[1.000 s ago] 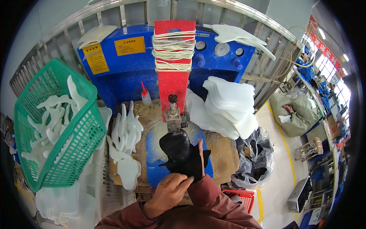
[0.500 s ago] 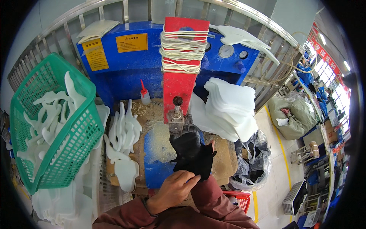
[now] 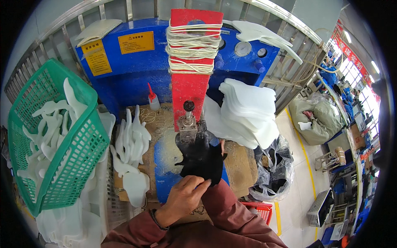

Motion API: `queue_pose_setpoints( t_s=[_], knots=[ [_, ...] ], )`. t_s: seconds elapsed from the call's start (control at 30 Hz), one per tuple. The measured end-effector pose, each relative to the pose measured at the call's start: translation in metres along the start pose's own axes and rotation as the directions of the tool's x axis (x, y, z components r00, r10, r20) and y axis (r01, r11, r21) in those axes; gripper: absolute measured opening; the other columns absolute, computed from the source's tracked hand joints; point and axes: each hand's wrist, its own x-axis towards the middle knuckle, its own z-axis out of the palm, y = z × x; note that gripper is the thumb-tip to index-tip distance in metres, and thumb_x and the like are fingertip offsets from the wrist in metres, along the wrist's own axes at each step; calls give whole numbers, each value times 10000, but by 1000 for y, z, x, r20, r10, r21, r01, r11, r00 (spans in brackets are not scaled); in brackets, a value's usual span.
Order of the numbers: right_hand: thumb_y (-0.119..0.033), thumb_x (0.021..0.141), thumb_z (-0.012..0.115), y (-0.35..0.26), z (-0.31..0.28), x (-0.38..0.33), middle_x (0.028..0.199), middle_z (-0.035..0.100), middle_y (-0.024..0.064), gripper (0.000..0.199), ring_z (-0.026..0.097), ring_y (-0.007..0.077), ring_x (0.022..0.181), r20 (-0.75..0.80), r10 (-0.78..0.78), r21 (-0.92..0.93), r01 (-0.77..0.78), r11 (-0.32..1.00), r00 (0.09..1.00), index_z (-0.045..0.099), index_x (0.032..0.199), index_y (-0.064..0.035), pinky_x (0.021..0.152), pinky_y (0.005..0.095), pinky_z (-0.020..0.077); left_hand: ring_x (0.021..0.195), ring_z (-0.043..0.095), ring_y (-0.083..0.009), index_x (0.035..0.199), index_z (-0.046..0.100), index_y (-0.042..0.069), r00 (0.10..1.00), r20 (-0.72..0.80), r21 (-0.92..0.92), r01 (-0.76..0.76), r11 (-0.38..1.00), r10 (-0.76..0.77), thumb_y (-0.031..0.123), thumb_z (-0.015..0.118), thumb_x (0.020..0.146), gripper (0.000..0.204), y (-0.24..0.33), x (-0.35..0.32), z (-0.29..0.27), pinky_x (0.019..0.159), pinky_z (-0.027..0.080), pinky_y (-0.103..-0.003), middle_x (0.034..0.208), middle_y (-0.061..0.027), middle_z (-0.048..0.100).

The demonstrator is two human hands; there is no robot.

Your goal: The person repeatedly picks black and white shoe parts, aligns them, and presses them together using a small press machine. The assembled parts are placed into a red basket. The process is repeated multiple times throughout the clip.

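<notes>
A black fabric piece (image 3: 201,159) lies under the metal head (image 3: 188,130) at the lower end of a red machine arm (image 3: 190,89). My left hand (image 3: 185,197) is closed on the near edge of the black fabric piece, thumb and fingers pinching it. My right forearm reaches up beneath the fabric. Of my right hand (image 3: 223,146) only a bit of finger shows at the fabric's right edge; the rest is hidden behind it. Below the work lies a blue board (image 3: 163,182) dusted with pale powder.
White curved pieces fill a green basket (image 3: 72,161) at the left. More white pieces (image 3: 131,138) lie beside the board, near a red-tipped bottle (image 3: 154,101). A white stack (image 3: 248,111) stands at the right, above a clear plastic bag (image 3: 273,182). A blue machine body (image 3: 136,82) stands behind.
The view has shifted slightly. The black fabric piece and my left hand have moved a little forward and left under the metal head; the left hand keeps its hold.
</notes>
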Motion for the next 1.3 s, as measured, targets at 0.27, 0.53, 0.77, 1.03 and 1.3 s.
queue_pose_setpoints(
  t_s=[0.27, 0.53, 0.77, 1.03, 1.3],
  knots=[
    [-747, 1021, 333, 25, -12, 4, 1397, 607, 171, 873, 600, 325, 1249, -45, 69, -53, -72, 996, 997, 492, 1479, -21, 1102, 442, 472, 853, 664, -266, 1074, 746, 11, 999, -3, -6, 48, 999, -48, -48, 720, 789, 292, 0, -13, -13, 725, 562, -363, 971, -79, 643],
    [-809, 980, 325, -6, -8, -30, 1441, 578, 178, 952, 584, 321, 1282, 36, 69, -73, -67, 995, 997, 451, 1528, -41, 1123, 448, 455, 860, 667, -262, 1109, 737, 19, 999, 38, -61, -29, 998, 31, -38, 710, 781, 334, 9, -4, 5, 745, 568, -362, 983, -78, 644],
    [-723, 1041, 308, 26, -14, -11, 1424, 599, 146, 849, 608, 313, 1233, -41, 135, -97, -139, 986, 990, 468, 1516, -38, 1072, 439, 489, 901, 661, -250, 1136, 735, 21, 998, 27, -10, 56, 998, -56, -5, 709, 802, 336, 7, -24, -12, 768, 564, -354, 1000, -75, 626],
    [-809, 984, 327, -6, 7, 15, 1097, 667, 137, 879, 637, 293, 961, -13, 2, -149, -3, 989, 1000, 601, 1307, -38, 871, 437, 540, 838, 663, -264, 1086, 745, 17, 999, -18, 16, 36, 999, -36, -11, 707, 847, 244, -6, 10, 0, 704, 562, -360, 956, -80, 642],
    [-786, 1001, 330, 36, 19, 31, 983, 672, 72, 793, 622, 233, 791, -220, -91, -236, 37, 971, 971, 654, 1231, -99, 708, 378, 548, 872, 667, -281, 1074, 738, 3, 987, -72, 41, 144, 989, -141, -29, 715, 854, 224, -11, -9, -26, 735, 553, -367, 990, -95, 655]
  ],
)
